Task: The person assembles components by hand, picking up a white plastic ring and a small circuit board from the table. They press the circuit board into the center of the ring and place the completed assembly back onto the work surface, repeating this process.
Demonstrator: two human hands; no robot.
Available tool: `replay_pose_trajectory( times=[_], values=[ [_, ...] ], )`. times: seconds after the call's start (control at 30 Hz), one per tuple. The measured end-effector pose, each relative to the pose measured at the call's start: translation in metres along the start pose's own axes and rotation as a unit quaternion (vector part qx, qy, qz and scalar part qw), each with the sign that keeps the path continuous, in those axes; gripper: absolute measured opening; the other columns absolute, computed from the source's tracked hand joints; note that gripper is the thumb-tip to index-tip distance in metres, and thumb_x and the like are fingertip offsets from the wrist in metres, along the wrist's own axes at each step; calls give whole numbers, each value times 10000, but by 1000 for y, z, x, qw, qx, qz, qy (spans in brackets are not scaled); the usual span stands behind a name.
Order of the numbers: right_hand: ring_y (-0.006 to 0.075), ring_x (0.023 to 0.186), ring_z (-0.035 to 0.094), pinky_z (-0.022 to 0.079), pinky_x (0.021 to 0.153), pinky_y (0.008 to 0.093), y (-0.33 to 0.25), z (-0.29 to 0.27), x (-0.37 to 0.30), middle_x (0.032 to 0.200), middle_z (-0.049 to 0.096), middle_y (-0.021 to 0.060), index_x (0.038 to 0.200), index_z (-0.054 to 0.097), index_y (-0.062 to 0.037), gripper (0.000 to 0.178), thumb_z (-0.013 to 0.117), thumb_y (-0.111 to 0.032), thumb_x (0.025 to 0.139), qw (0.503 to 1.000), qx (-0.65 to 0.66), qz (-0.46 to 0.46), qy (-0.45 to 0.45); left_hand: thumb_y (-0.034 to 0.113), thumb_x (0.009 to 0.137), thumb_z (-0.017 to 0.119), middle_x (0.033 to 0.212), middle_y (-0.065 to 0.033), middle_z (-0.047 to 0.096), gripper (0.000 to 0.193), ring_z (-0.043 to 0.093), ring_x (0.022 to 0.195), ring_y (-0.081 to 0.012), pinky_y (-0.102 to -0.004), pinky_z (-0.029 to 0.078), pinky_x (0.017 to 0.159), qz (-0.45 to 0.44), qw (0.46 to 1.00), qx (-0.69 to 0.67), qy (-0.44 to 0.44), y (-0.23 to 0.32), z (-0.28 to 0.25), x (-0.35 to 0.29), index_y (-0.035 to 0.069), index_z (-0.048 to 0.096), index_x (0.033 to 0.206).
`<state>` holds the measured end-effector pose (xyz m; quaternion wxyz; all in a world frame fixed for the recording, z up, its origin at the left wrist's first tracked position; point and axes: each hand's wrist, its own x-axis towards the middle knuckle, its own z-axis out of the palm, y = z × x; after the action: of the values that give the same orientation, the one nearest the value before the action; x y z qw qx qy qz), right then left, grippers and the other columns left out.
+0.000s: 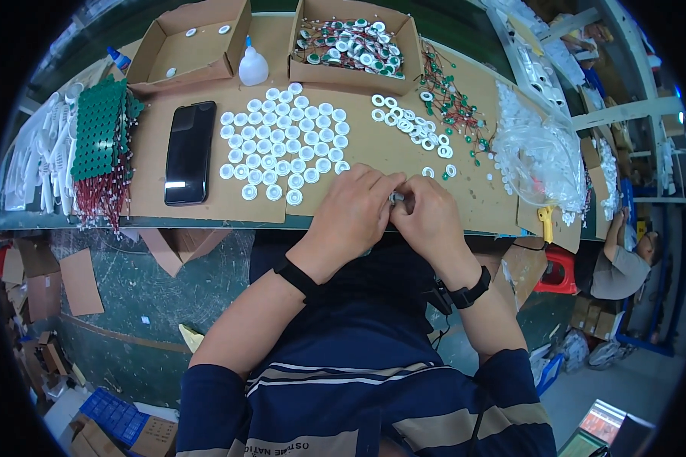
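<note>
At the table's front edge my left hand [351, 217] and my right hand [433, 217] meet, both with bent fingers pinched together. Between the fingertips shows a small greyish piece [394, 197], mostly covered, so its kind cannot be made out. Just beyond my left hand, many round white caps [292, 132] lie in loose rows on the cardboard-covered table [366, 148]. White rings [394, 115] are scattered beyond my right hand. Beside them lies a tangle of small green discs with red wires [453, 107].
Two cardboard boxes stand at the back: the left one [198, 74] holds a few white pieces, the right one [351, 76] wired green-and-white discs. A white squeeze bottle [253, 68] stands between them. Leftward are a black phone [189, 152] and stacked green boards [103, 129]; rightward, a plastic bag [541, 145].
</note>
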<state>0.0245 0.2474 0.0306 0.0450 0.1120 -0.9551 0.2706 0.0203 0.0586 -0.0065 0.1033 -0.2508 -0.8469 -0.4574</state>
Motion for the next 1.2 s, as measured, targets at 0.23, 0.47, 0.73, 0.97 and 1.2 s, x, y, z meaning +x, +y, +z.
replay_pose_trajectory(
  times=[0.23,0.47,0.73,0.97,1.2],
  values=[
    [378,818,759,619,739,467,0,-1,-3,937,754,189,1057,783,5,184,761,23,875,1000,-8,-17,5,16,946,797,1213,-130,767,528,697,1226,-364,-499,561,1078,-4,1000,2,-6,-1,0,-1,69,729,1467],
    [353,796,758,617,731,449,-2,-4,-3,939,756,187,1052,809,13,187,782,28,868,1000,10,-21,3,12,942,805,1213,-127,765,528,695,1228,-364,-499,561,1073,-4,1000,-5,-6,-1,0,-2,72,732,1461],
    [338,814,782,635,747,436,-5,-4,-3,963,778,186,1061,819,21,177,813,2,885,1000,1,4,-3,51,990,762,1161,-130,774,418,693,1209,-357,-504,539,1070,-2,1000,-15,-9,-1,-1,-2,71,744,1407],
    [341,827,792,643,756,432,-6,-4,-5,977,788,187,1061,816,24,158,839,-15,909,1000,-13,16,-7,41,978,769,1161,-134,783,419,695,1213,-355,-506,538,1070,-4,1000,-24,-11,-2,-1,-2,70,756,1395],
    [349,836,794,641,762,437,-5,-10,-6,982,791,181,1070,817,25,139,859,-15,944,1000,-15,10,-23,26,944,788,1162,-134,789,439,696,1213,-353,-501,539,1056,-1,999,-37,-15,-5,-1,-1,64,771,1381]
  ],
)
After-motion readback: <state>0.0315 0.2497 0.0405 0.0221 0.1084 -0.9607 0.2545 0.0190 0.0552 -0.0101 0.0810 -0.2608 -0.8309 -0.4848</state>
